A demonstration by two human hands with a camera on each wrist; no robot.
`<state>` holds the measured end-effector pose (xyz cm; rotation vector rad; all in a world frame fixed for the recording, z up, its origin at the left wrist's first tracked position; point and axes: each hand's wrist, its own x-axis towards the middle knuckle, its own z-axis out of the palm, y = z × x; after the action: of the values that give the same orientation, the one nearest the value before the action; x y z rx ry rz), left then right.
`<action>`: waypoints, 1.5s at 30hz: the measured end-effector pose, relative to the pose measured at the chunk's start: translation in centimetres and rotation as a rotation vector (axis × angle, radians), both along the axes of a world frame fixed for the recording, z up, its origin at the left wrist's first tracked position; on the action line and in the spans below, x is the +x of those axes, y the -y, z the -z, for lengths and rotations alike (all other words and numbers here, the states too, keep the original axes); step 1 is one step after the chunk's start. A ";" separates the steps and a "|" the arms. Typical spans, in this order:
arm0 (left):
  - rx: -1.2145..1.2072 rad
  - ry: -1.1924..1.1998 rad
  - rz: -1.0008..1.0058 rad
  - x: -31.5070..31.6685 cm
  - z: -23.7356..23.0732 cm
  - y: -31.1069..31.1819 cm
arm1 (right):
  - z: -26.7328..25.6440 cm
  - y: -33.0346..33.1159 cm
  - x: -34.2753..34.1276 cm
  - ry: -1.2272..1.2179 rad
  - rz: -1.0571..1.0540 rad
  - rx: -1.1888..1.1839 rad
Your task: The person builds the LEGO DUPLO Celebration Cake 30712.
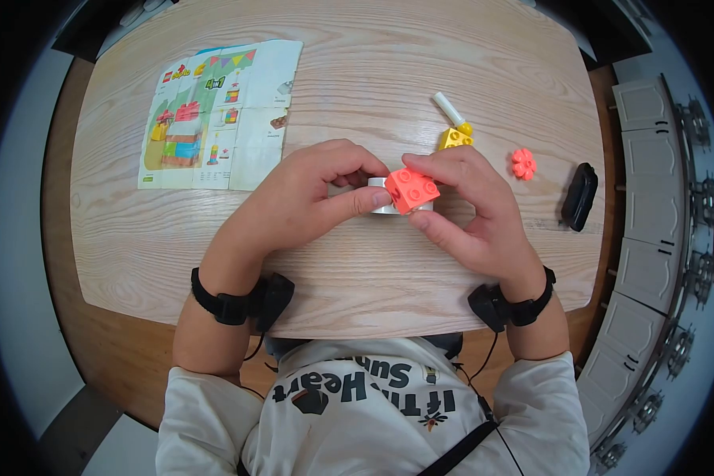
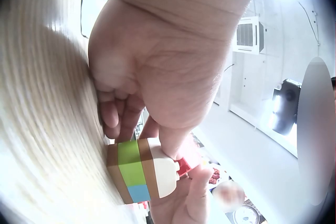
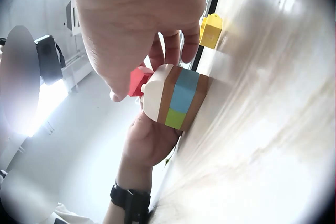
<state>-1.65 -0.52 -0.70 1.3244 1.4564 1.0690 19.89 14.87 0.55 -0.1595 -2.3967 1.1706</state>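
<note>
A coral-red brick point(image 1: 412, 190) sits turned at an angle over the white top point(image 1: 378, 183) of a block stack, between the two hands. Side-on in the left wrist view, the stack point(image 2: 131, 163) shows brown, green and blue layers under its white top, and stands on the table. The left hand point(image 1: 293, 198) grips the stack, its thumb beside the red brick. Thumb and forefinger of the right hand point(image 1: 480, 206) pinch the red brick point(image 3: 137, 81) from the other side. Whether the brick is pressed fully onto the white piece I cannot tell.
A yellow brick point(image 1: 455, 139) and a white stick with a yellow end point(image 1: 449, 109) lie beyond the right hand. Farther right are a coral flower piece point(image 1: 523, 164) and a black case point(image 1: 580, 197). An instruction sheet point(image 1: 214, 119) lies at the back left.
</note>
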 end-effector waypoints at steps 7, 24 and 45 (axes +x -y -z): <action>-0.027 0.007 0.007 0.0 -0.1 0.0 | 0.2 0.6 -0.2 0.004 0.074 0.040; 0.031 -0.049 0.023 -0.1 0.2 0.1 | 0.0 0.3 0.0 0.049 -0.067 -0.085; 0.161 -0.204 0.120 -0.4 0.4 -0.1 | 0.4 0.5 0.2 0.092 -0.034 -0.140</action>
<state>-2.01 -0.38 -1.08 1.6555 1.4403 1.0132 20.07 14.39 0.15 -0.2225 -2.4042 1.3747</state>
